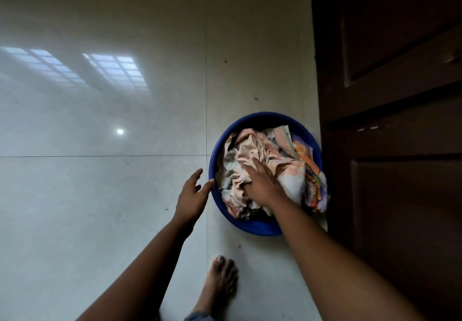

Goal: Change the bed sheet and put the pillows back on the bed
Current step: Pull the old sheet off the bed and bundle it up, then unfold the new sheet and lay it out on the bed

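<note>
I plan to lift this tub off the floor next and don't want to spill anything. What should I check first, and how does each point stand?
1. All cloth inside the blue tub: not ok; a fold hangs over the rim on the door side.
2. Pile steadied by the right hand: ok; it presses flat on the cloth.
3. Grip of the left hand on the rim: not ok; its straight fingers only reach the left rim.
4. Clearance of the bare foot: ok; it stands apart from the tub.
5. Gap between the tub and the dark door: cannot tell.
</note>
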Motion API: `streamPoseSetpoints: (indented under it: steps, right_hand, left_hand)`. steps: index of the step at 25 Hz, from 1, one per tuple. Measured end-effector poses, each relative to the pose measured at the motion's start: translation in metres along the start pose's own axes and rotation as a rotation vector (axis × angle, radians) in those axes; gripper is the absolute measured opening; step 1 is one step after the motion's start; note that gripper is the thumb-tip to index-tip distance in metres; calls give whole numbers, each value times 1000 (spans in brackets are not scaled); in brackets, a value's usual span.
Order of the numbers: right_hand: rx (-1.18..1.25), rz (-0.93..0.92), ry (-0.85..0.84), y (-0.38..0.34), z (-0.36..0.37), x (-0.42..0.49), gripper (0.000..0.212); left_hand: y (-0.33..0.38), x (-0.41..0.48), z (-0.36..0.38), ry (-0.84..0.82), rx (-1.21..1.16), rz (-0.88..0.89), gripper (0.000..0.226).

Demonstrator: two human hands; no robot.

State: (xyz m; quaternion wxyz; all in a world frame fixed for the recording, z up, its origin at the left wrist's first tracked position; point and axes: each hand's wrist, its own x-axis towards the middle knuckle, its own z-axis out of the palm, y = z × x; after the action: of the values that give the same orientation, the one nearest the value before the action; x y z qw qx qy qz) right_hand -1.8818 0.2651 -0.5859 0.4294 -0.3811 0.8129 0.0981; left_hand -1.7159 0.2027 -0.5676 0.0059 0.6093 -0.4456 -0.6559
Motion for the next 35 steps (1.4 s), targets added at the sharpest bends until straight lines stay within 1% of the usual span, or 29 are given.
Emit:
streamPoseSetpoints:
  steps: [2, 3, 6, 9, 13, 18, 20, 22, 25, 28, 31, 33, 35]
  right_hand:
    - [172, 13, 140, -33, -14, -46, 52]
    - [248, 5, 163, -43, -2, -59, 47]
    - [400, -49, 194, -82, -2, -113, 38]
    - [437, -127, 207, -131, -29, -185, 34]
    - [372, -196, 136, -195, -75, -278, 29]
    - [183, -335, 1, -288, -128, -377, 27]
    - [123, -389, -20, -331, -140, -402, 27]
    - [75, -446, -45, -375, -148, -420, 28]
    - [18, -566, -91, -439, -154, -435, 28]
    - [7, -685, -159, -502, -160, -445, 30]
    - [-3, -742, -237, -556, -164, -443, 29]
    - [-69, -798, -301, -597, -164, -438, 29]
    - [-161, -867, -352, -643, -162, -432, 30]
  left_hand:
    - [18, -31, -23, 12, 8, -26, 51]
    - [13, -37, -26, 8, 30, -40, 49]
    - [22, -77, -58, 14, 44, -61, 45]
    - [42, -147, -118, 49, 25, -46, 42]
    - [70, -244, -213, 109, 8, -63, 37]
    - [79, -373, -345, 184, -22, -41, 29]
    - [66, -413, -393, 278, -66, -56, 26]
    - [48, -447, -430, 370, -138, -81, 27]
    - [29, -486, -467, 518, -281, -91, 31]
    - [23, -507, -494, 634, -443, -82, 23]
    - [19, -515, -510, 742, -590, -108, 18]
    - [19, -517, -520, 808, -663, -147, 19]
    - [24, -511, -539, 849, -693, -190, 26]
